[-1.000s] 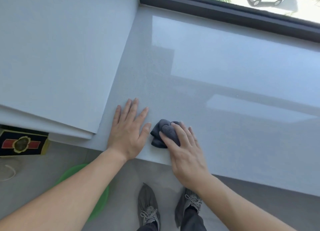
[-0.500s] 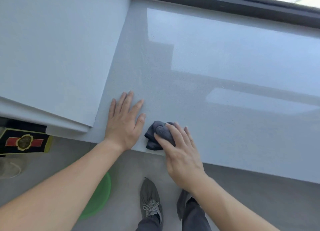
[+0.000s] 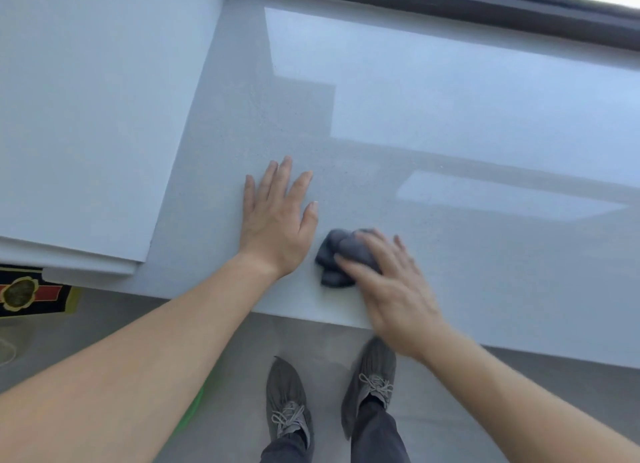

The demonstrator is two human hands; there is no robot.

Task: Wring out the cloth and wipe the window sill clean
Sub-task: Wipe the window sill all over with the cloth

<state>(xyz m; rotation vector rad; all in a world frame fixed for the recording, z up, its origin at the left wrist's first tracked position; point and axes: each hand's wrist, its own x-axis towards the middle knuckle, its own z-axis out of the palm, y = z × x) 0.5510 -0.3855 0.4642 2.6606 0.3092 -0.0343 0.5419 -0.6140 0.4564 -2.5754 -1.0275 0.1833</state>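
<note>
A wadded dark grey cloth (image 3: pixel 334 258) lies on the pale grey window sill (image 3: pixel 433 123), close to its front edge. My right hand (image 3: pixel 391 289) presses down on the cloth's right half, fingers spread over it and slightly blurred. Just left of the cloth, my left hand (image 3: pixel 277 220) rests flat on the sill with fingers apart and nothing in it. The two hands are a small gap apart.
A white wall (image 3: pixel 90 116) meets the sill on the left. The dark window frame (image 3: pixel 485 8) runs along the back. Below the front edge are the grey floor, my two grey shoes (image 3: pixel 287 400), a green basin (image 3: pixel 192 410) behind my left arm, and a black-and-gold box (image 3: pixel 31 291).
My right hand and the cloth have slid a little to the right along the sill's front edge. My left hand stays flat in the same spot. The view has tilted slightly downward.
</note>
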